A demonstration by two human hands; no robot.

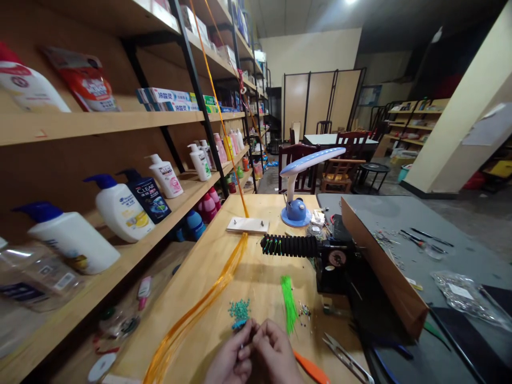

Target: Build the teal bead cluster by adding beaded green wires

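Note:
My left hand [229,358] and my right hand [275,352] meet at the table's near edge, fingertips pinched close together. Whatever lies between the fingertips is too small or hidden to make out. Just beyond the left fingertips are a pile of small teal pieces [239,307] and a bright blue bit [239,324]. Past the right hand lies a bundle of bright green strands [288,303], with small mixed beads or pins [304,311] beside it. An orange, blade-shaped tool [311,368] rests next to the right hand, and metal snips [347,356] lie farther right.
Orange threads [216,288] run along the left side to a pale block [248,225]. A black ribbed roller [294,246] carrying green ties projects from a black machine [336,261]. Behind stands a blue lamp [296,212]. Shelves of bottles [124,210] line the left; a brown board [380,261] stands right.

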